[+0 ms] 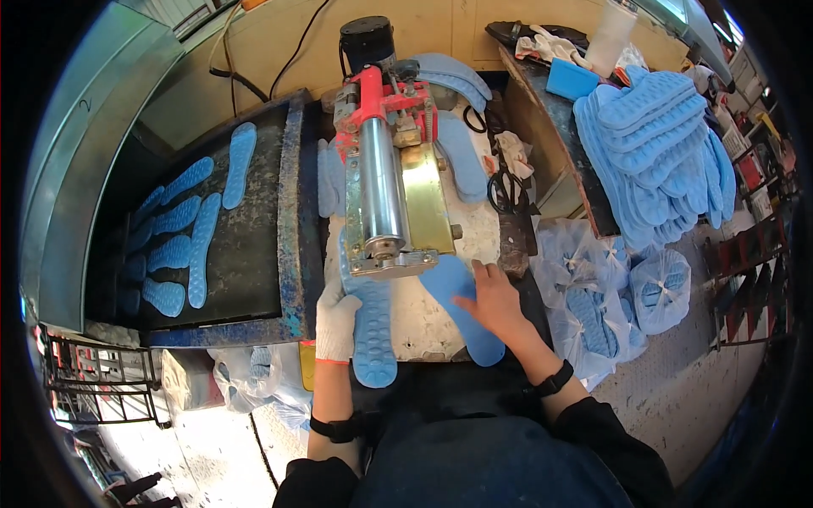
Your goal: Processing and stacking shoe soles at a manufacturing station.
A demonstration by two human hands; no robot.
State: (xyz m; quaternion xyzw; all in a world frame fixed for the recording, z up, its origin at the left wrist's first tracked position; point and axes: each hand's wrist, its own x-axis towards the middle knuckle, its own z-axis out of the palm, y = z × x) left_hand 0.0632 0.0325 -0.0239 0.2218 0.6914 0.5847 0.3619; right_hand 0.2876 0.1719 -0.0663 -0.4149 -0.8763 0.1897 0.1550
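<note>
My left hand [335,320], in a white knitted glove, is closed at the left edge of a blue insole [375,339] with a bumpy surface. Its thumb lies over the edge; the other fingers are partly hidden. Bare, my right hand [494,298] grips the right edge of a smooth-faced blue insole [461,309], thumb on top and fingers by its upper end. Both insoles lie side by side on a pale worn work board [419,326], their lower ends hanging past its near edge. Above their upper ends stands a press machine [385,186] with a shiny metal cylinder and red clamp.
To the left, several blue insoles [203,250] lie on a dark bench [246,271]. Stacked insoles [648,144] cover a table at right, above clear bags [584,317] of insoles. Black-handled scissors [506,193] lie right of the press. A dark cable [296,51] hangs behind.
</note>
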